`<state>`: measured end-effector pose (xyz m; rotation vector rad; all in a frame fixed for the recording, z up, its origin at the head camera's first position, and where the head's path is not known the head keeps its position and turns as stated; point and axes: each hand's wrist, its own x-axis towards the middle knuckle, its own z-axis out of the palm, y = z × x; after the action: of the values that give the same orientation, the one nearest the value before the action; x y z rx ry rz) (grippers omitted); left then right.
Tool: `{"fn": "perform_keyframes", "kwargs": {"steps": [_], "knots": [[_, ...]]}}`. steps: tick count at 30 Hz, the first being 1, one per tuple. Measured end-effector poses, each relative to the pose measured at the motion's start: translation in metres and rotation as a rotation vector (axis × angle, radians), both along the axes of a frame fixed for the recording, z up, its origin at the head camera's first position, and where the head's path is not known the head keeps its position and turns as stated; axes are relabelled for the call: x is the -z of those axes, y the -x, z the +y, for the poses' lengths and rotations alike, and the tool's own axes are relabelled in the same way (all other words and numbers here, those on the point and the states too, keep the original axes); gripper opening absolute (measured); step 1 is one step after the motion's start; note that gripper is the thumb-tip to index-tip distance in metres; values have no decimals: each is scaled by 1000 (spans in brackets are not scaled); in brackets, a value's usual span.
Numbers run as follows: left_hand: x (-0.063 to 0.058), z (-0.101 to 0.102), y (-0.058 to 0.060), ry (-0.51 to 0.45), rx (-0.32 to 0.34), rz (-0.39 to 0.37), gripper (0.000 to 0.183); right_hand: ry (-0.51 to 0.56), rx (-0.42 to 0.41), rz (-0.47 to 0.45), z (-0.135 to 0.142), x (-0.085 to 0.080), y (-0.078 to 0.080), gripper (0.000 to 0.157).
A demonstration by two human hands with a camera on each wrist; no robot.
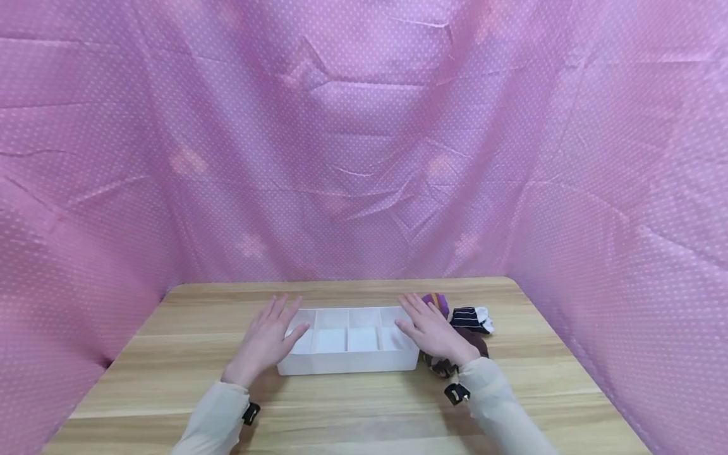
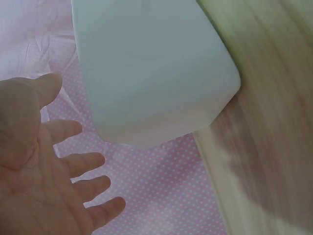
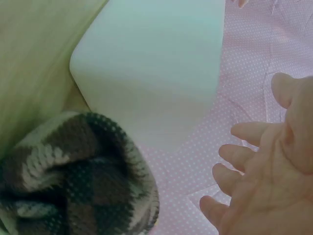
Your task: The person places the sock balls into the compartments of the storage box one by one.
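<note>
A white box (image 1: 348, 362) with several compartments stands on the table, its compartments showing only white walls and floors. At its left end hovers my left hand (image 1: 266, 340), fingers spread and palm toward the box. My right hand (image 1: 435, 332) is held likewise over the right end, nothing in its grasp. Whether either hand touches the box cannot be told in the head view; both wrist views show a gap beside the box wall (image 2: 151, 68). Close by the right hand lie bundles that look like rolled socks: a checked knit one (image 3: 78, 176), a purple one (image 1: 436, 302) and a black striped one (image 1: 469, 318).
A dark brown bundle (image 1: 476, 341) lies among the others, partly hidden by the right hand. The wooden table (image 1: 352, 417) reaches to a pink dotted curtain (image 1: 364, 208) at the back and sides. Black straps (image 1: 457, 394) hang at the wrists.
</note>
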<state>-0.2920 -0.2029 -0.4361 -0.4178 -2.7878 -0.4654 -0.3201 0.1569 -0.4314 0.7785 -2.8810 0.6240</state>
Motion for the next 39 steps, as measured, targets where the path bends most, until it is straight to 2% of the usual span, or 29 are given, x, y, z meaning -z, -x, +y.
{"fn": "perform_keyframes", "kwargs": {"steps": [7,11,14,17,23,31,34,38,39], "knots": [[7,1,1,-53,-1,9,66,169,-57,-75,5,2,0,65],[10,2,1,-96,3,10,67,268,-61,-119,10,7,3,62],[12,3,0,-113,10,11,68,304,-51,-119,14,11,4,59],[13,4,-1,-146,1,-20,67,337,-41,-118,17,13,6,56],[16,1,-6,-268,-13,-140,68,399,-24,-131,25,16,7,52],[26,-8,-9,-355,-2,-189,69,523,-20,-276,38,19,3,54],[28,-11,-9,-463,3,-239,68,576,-35,-325,43,20,5,54],[28,-13,-10,-673,-7,-333,67,680,-72,-383,47,19,8,52],[29,-14,-11,-699,-16,-354,67,692,-83,-389,49,18,8,52]]}}
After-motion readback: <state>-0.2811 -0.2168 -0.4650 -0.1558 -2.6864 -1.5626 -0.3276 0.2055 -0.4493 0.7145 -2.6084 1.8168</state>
